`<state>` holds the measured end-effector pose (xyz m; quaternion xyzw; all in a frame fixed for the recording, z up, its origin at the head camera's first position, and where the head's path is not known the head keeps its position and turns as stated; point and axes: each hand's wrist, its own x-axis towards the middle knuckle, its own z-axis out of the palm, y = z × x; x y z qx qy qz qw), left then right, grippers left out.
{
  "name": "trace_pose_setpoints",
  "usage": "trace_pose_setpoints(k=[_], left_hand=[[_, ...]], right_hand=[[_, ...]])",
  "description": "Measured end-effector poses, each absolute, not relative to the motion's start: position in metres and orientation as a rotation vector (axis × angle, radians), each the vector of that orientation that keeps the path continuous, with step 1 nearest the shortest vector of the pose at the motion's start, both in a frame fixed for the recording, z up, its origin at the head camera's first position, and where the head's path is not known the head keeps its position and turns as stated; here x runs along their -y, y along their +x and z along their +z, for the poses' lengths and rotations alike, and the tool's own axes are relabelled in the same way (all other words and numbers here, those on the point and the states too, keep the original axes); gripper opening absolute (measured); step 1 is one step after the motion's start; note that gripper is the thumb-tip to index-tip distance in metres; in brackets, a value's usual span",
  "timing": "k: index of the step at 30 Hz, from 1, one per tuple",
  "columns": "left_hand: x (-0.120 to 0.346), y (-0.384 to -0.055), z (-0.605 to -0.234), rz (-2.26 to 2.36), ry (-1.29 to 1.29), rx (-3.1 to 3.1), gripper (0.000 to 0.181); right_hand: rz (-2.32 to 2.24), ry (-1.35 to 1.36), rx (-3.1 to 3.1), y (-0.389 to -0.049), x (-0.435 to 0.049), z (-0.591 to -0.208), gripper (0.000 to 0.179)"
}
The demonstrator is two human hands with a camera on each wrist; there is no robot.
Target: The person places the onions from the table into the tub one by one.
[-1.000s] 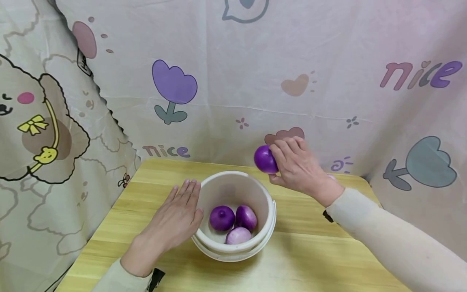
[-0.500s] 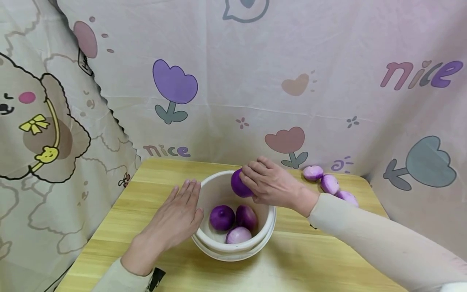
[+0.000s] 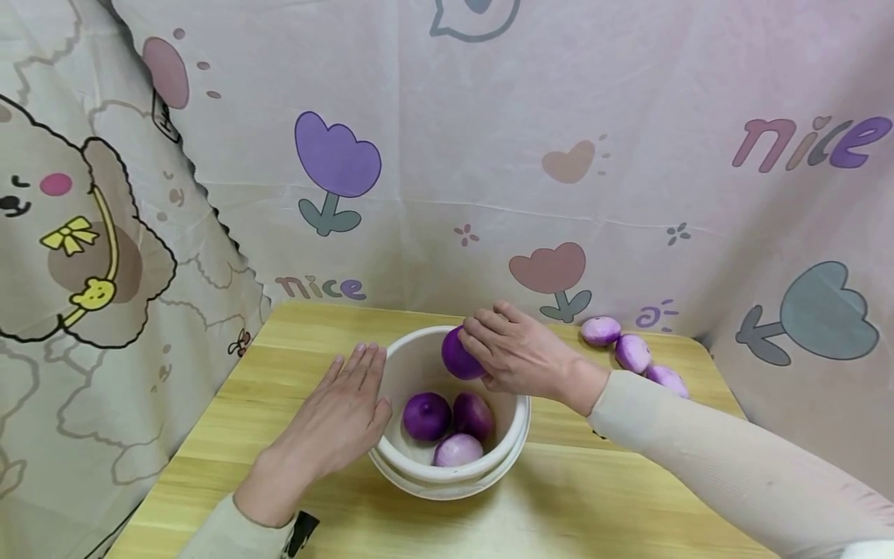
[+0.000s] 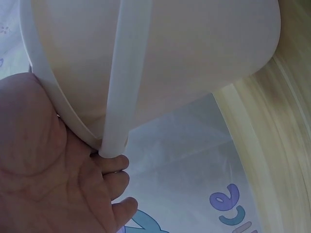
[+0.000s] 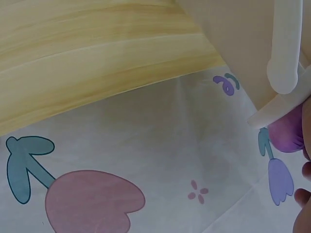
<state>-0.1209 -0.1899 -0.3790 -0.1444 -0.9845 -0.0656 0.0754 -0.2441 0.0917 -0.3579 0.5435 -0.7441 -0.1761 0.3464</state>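
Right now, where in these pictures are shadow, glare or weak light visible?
Head view: soft shadow on the table beside the bucket, pale sheen nearer the camera; left wrist view: dim, left hand shaded; right wrist view: dim, cloth looking greyish.

The left hand (image 4: pixel 58 165) touches the rim (image 4: pixel 51 77) of a white bucket (image 4: pixel 204 53), near its handle (image 4: pixel 127 77).

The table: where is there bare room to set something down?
Bare table lies between left hand and far left corner, and in front of the bucket. Crowded: far right corner, with three onions; the bucket's rim, where the right hand holds another onion.
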Motion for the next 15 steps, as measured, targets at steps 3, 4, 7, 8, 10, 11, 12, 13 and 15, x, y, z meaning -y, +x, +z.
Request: trace_pose_setpoints(k=[3, 4, 7, 8, 10, 11, 12, 13, 15], left_hand=[[0.1890, -0.1213, -0.3794, -0.196, -0.431, 2.957, 0.067], [0.1887, -0.1215, -0.3796, -0.195, -0.430, 2.958, 0.067], [0.1880, -0.1214, -0.3796, -0.200, -0.430, 2.959, 0.067], [0.1879, -0.1214, -0.3797, -0.201, -0.431, 2.959, 0.067], [0.1877, -0.1215, -0.3794, -0.207, -0.431, 2.960, 0.067], [0.1876, -0.1215, -0.3792, -0.210, -0.431, 2.960, 0.067], [0.1877, -0.1216, -0.3791, -0.212, -0.429, 2.961, 0.067], [0.1877, -0.1215, -0.3788, -0.217, -0.427, 2.964, 0.067], [0.1877, -0.1215, -0.3785, -0.225, -0.424, 2.968, 0.067]], right_hand=[[-0.458, 1.398, 1.951, -0.2440, -0.0919, -0.3591, 0.068], [-0.455, 1.395, 1.959, -0.2440, -0.0919, -0.3595, 0.070], [-0.473, 1.381, 1.977, -0.2432, -0.0933, -0.3604, 0.077], [-0.476, 1.379, 1.981, -0.2431, -0.0938, -0.3607, 0.078], [-0.491, 1.376, 1.982, -0.2426, -0.0949, -0.3609, 0.076], [-0.500, 1.374, 1.983, -0.2424, -0.0954, -0.3609, 0.075], [-0.501, 1.376, 1.984, -0.2424, -0.0957, -0.3610, 0.073], [-0.498, 1.375, 1.987, -0.2423, -0.0958, -0.3609, 0.072], [-0.490, 1.372, 1.990, -0.2426, -0.0958, -0.3609, 0.069]])
